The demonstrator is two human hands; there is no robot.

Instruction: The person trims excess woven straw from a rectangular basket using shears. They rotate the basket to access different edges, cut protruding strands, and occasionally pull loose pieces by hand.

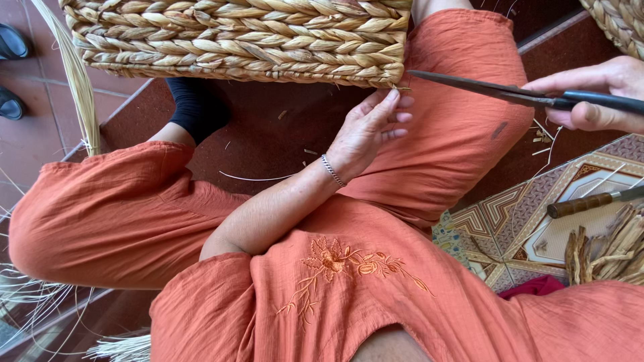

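A woven basket [235,40] of thick braided straw lies across the top of the head view, above my knees. My left hand [369,131] reaches up under its lower right corner, fingertips touching the rim. My right hand [597,94] comes in from the right edge, shut on the black handles of long scissors [483,87]. The blade tips point left and meet the basket's corner just above my left fingertips. I sit cross-legged in orange clothes with an embroidered flower on the shirt.
A dark-handled tool [590,201] and a bundle of dried fibre strips [610,248] lie on a patterned tile at the right. Loose straw strands [74,80] hang at the left and fan out at bottom left. Black shoes [10,47] sit at the far left. Another braided piece [620,23] shows at top right.
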